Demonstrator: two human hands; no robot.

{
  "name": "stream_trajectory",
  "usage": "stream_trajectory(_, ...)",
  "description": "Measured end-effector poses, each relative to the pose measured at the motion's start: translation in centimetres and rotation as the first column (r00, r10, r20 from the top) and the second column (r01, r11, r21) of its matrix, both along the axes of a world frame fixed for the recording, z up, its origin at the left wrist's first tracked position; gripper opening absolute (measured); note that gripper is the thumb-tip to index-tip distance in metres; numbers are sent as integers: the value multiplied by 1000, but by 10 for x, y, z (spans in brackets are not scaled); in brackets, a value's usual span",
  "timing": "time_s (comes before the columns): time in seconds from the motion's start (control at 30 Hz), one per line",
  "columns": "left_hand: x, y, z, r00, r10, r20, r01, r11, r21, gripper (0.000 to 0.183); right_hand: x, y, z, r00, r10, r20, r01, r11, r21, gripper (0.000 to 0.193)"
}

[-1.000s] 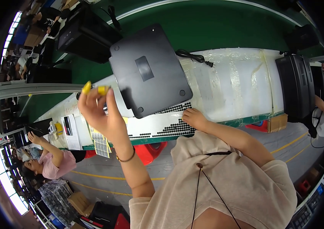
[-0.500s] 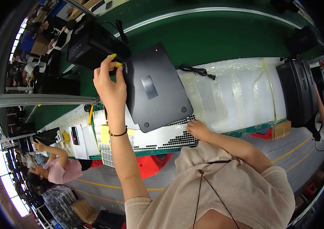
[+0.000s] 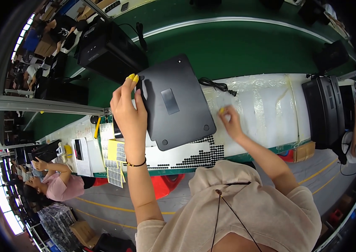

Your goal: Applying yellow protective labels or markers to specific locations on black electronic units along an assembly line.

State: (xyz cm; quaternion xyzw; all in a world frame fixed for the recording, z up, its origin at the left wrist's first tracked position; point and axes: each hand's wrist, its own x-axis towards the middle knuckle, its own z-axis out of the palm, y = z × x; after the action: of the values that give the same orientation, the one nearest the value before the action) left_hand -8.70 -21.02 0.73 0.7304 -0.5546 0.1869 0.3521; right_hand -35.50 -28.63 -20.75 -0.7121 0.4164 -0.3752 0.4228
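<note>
A flat dark grey panel (image 3: 180,109) lies tilted across the bench, with a rectangular label in its middle and round black pads near its corners. At its upper left edge is my left hand (image 3: 129,111), yellow covers on its fingertips, its fingers closed at the corner. Right of the panel and apart from it, my right hand (image 3: 231,122) hovers with thumb and yellow-covered forefinger together. Blur hides what they may hold. A white sheet with many small black round pads (image 3: 199,157) sits along the near edge, partly under the panel.
Beyond the panel stands a black box-shaped device (image 3: 108,52). A coiled black power cord (image 3: 217,85) lies at its right. Yellow and white label sheets (image 3: 115,157) are left of my forearm. More black devices (image 3: 322,107) stand far right; a person in pink (image 3: 62,185) works at left.
My right hand has lifted off the sheet of black pads and moved up beside the panel. The left fingers have come down closer to the panel's corner. The view has shifted slightly.
</note>
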Motion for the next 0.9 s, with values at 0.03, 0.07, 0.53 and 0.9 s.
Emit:
stream_trajectory(0.03, 0, 1, 0, 1000, 8, 5, -8, 1000, -17, 36, 8, -21, 23, 997, -76, -10, 75, 995, -71, 7)
stream_trajectory(0.07, 0, 1, 0, 998, 5, 55, -4, 1000, -13, 36, 17, -39, 47, 993, -40, 107, 50, 995, -87, 8)
stream_trajectory(0.53, -6, 7, 18, 971, -57, 233, 34, 994, 101, 49, 108, -84, 217, 983, 165, -78, -182, 854, -487, 18)
stream_trajectory(0.9, -7, 9, 12, 984, -25, 179, 15, 998, 62, 45, 99, -75, 212, 965, 254, -64, -256, 866, -429, 16)
